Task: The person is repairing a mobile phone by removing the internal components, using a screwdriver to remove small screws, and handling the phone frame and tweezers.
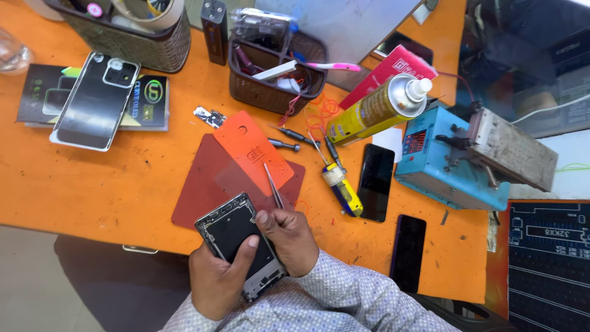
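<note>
I've got the opened phone point(241, 245) at lower centre, cradled in my left hand point(216, 280), long axis running toward upper left, while my right hand point(290, 240) fingers pinch tweezers point(273, 185) just above it.

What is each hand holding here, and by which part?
The left hand cradles an opened phone from beneath, thumb across its face. The right hand grips tweezers by their rear end, also touching the phone's right edge.

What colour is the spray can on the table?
Yellow, with a white cap; the spray can shows best in the head view.
</note>
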